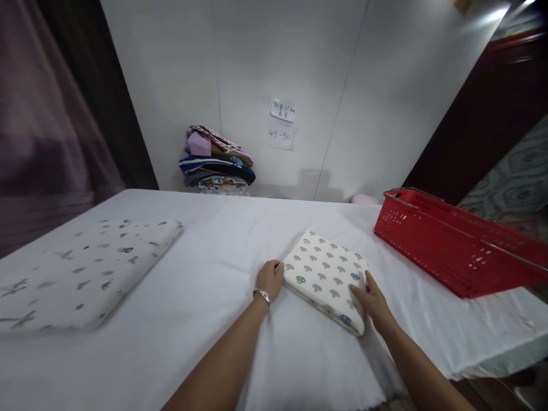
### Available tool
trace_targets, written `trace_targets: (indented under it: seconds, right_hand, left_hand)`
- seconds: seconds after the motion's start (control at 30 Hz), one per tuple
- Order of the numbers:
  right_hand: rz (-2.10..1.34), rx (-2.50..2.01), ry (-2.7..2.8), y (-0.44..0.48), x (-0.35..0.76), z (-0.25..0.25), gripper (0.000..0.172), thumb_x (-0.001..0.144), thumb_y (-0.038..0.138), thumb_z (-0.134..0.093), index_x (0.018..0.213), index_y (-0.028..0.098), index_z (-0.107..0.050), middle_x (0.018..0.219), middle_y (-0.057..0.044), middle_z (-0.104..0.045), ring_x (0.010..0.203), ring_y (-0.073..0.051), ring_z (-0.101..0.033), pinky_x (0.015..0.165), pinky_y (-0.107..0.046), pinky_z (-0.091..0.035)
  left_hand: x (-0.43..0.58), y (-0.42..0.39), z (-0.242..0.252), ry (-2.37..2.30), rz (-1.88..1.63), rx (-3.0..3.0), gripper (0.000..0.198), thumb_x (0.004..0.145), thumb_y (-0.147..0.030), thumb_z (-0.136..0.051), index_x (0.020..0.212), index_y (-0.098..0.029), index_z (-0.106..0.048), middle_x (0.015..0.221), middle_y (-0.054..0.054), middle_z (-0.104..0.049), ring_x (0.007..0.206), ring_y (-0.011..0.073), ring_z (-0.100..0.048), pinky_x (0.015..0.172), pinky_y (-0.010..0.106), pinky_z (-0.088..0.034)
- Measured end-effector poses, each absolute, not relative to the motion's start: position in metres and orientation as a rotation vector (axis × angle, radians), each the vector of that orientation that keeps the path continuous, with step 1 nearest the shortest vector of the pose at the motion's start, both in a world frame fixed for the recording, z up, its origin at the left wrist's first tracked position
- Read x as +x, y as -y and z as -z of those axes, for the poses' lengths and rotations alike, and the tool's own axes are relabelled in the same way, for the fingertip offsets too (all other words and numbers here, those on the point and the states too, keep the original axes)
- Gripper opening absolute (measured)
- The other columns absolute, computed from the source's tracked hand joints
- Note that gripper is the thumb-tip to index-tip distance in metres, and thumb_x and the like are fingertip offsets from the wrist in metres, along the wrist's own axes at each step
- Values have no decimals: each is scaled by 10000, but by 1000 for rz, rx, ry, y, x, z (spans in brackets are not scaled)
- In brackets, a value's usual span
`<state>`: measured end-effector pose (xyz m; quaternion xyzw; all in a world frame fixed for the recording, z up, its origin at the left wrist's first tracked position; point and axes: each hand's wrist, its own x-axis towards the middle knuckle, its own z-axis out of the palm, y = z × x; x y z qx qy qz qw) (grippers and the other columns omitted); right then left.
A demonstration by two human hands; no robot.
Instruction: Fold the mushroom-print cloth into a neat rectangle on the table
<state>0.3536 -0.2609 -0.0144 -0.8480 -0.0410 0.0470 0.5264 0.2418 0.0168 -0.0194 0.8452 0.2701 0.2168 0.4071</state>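
Note:
A folded white cloth [327, 271] printed with grey mushrooms and a few green, blue and red ones lies between my hands, turned at an angle on the white-covered table [205, 274]. My left hand [270, 278], with a silver bracelet at the wrist, is closed on the cloth's left edge; its fingertips are partly hidden. On the opposite side my right hand [373, 301] grips the right edge, thumb on top and fingers out of sight beneath or behind it. The layers of the cloth show along its near edge.
Another white cloth [107, 268] with a dark leaf-like print lies spread flat at the left. A red plastic basket [449, 245] with metal handles stands at the right. Against the back wall sits a stack of folded fabrics [218, 162], left of paper notes [281, 124] on the wall.

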Motion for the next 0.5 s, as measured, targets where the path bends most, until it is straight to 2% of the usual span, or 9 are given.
trace_targets:
  seconds: [0.1,0.33,0.4,0.5]
  right_hand:
    - [-127,-2008,137,254,356,13,933,634,439,-654,1428,146,-260,1390,-118,-418,1227,-272,-445,1004,-345,-396]
    - [-75,-1953,437,249,416,12,772,604,284,-649,1340,224,-420,1291,-44,-539,1155,-246,-510,1016,-406,-369]
    - [-88,-1999,548,249,443,8,707,609,294,-635,1293,206,-478,1267,-61,-559,1149,-264,-515,1003,-433,-372]
    - [-91,-2183,646,246,470,4,550,638,304,-583,1161,133,-600,1164,-163,-610,1063,-328,-571,940,-483,-401]
  left_hand:
    - [239,-17,14,-695,-513,2173,194,874,-273,-435,870,-189,-610,928,54,-642,880,170,-568,818,275,-407]
    - [223,3,9,-829,-362,2184,200,819,-284,-473,725,-178,-614,759,33,-661,732,166,-584,664,265,-399]
    - [216,19,9,-815,-300,2180,180,785,-300,-513,698,-185,-621,722,18,-664,692,158,-582,619,252,-385]
    - [208,45,8,-771,-221,2188,181,763,-323,-532,710,-190,-641,747,17,-675,709,158,-585,604,241,-379]
